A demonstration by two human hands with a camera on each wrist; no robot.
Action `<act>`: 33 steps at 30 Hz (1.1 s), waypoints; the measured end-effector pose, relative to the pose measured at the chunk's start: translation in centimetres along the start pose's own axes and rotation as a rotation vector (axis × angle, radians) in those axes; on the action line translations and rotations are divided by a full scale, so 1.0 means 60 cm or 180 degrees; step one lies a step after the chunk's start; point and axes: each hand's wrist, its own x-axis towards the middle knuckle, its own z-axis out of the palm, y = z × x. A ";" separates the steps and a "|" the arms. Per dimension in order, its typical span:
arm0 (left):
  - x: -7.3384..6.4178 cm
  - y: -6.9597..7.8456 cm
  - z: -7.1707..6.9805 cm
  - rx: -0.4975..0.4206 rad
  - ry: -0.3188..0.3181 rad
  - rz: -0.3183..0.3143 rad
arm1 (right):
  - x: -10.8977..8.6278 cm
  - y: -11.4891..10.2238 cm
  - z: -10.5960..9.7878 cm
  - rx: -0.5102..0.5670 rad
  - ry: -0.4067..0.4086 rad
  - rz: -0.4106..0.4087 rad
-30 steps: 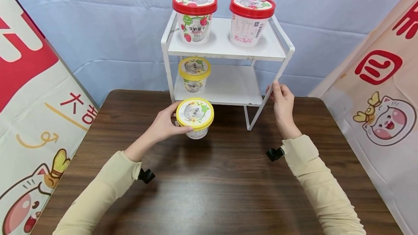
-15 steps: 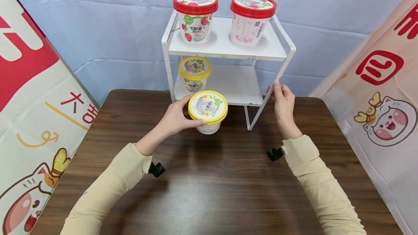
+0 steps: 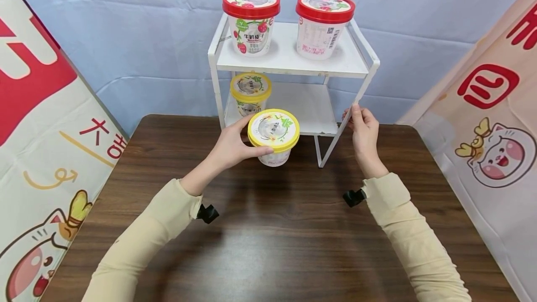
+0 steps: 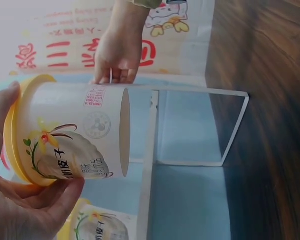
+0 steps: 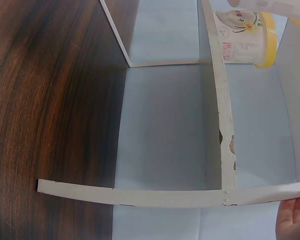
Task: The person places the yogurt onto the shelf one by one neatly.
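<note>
My left hand (image 3: 232, 146) grips a paper ice cream tub with a yellow lid (image 3: 273, 129), thumb on the near side and fingers behind. The tub hangs upright above the table, in front of the white two-tier rack's lower shelf (image 3: 306, 101). Its vanilla-flower print shows in the left wrist view, where the held tub (image 4: 75, 130) is close up. My right hand (image 3: 364, 134) pinches the rack's front right leg (image 3: 345, 122); some fingertips are hidden behind it. A second yellow-lidded tub (image 3: 250, 88) stands at the lower shelf's left, partly behind the held one.
Two red-lidded strawberry tubs (image 3: 251, 27) stand apart on the upper shelf (image 3: 289, 57). The rack is at the back of the dark wooden table (image 3: 268, 236). A pale blue cloth (image 3: 168, 50) hangs behind, with printed banners (image 3: 482, 129) at both sides.
My left hand has carried the yellow-lidded tub to the right and up, closer to the lower shelf. My right hand stays on the rack's leg.
</note>
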 end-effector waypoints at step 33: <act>0.049 0.035 0.021 0.0348 0.0343 -0.0225 | 0.001 0.003 0.000 -0.0102 0.0015 -0.0082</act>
